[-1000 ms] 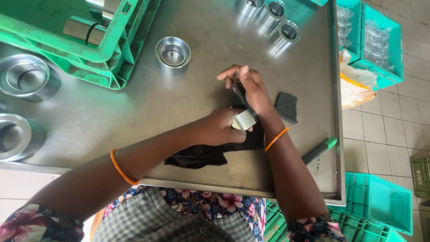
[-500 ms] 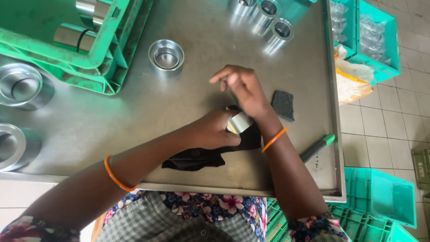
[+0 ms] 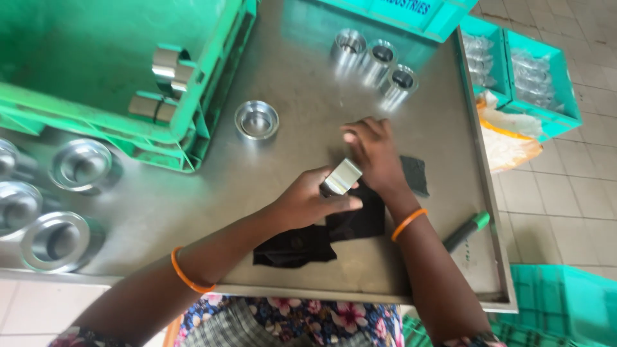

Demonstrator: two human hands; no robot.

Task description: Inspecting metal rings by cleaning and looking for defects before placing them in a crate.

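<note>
A small metal sleeve [image 3: 342, 177] is being gripped by the closed left hand [image 3: 308, 199] at table centre. A black cloth [image 3: 321, 234] is being pressed flat under the open right hand [image 3: 374, 157], at 1 o'clock from the sleeve. The sleeve should be kept steady while being wiped evenly.

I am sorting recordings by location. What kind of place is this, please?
Probably a small metal-parts workshop: a steel table, machined metal rings on it, and green crates holding more parts.
</note>
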